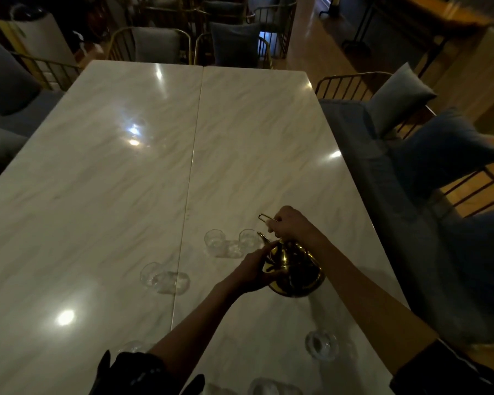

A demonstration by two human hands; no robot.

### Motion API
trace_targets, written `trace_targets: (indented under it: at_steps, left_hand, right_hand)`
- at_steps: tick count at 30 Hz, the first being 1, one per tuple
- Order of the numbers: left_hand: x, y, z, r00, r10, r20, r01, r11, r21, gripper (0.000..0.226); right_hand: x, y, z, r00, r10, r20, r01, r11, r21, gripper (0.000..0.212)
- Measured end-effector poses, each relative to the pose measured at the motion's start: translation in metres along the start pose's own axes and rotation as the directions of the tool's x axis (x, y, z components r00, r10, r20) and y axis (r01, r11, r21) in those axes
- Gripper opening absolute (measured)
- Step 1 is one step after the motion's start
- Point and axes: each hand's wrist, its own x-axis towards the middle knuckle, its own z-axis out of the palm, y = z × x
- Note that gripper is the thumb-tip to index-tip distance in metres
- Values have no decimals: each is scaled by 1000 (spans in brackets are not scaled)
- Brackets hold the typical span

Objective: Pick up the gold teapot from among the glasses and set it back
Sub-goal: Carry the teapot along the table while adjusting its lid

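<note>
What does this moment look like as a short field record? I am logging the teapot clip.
teapot: gold teapot, tilted, held by both hands
right hand: right hand grips the wire handle
left hand: left hand holds the pot's side
glasses: clear glasses just beyond the pot, another pair to its left
surface: marble table

We see a shiny gold teapot [295, 273] between our two hands. It is round and fat, with a thin wire handle sticking up under our right hand [290, 223]. Our left hand [253, 270] cups its side. Its spout points away from us, toward clear glasses [226, 243] just past our left hand.
</note>
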Motion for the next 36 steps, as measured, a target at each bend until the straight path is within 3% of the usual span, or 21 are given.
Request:
trace_targets:
  at_steps: [36]
  left_hand:
    - [-3, 20, 3, 996, 63, -55, -64, 998, -23, 73]
  right_hand:
    - [-16, -13, -23, 1000, -18, 4, 18, 999, -43, 30]
